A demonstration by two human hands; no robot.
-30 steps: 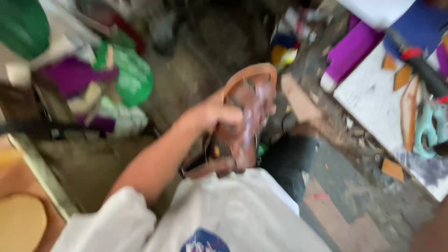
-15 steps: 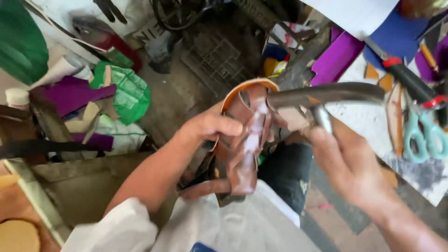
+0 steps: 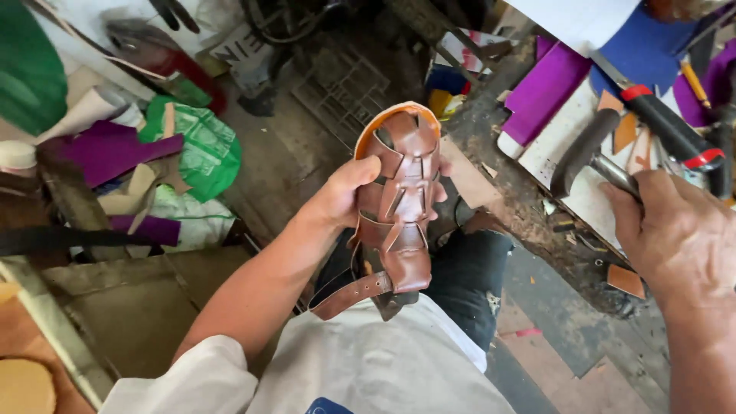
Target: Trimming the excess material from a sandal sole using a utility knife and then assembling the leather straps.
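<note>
Head view: left hand (image 3: 345, 198) grip held brown sandal (image 3: 399, 207) upright, middle. Right hand (image 3: 678, 241) grip held hammer (image 3: 586, 153), right, above surface (image 3: 567, 165).

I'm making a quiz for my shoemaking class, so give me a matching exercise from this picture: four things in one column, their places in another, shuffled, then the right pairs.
Things:
1. brown strappy leather sandal
2. dark metal hammer
3. crumpled green plastic bag
4. flat purple sheet

Places:
A. on the floor at the left
B. gripped in the right hand
C. on the workbench at the upper right
D. held up in the left hand

Pairs: 1-D, 2-B, 3-A, 4-C
</note>
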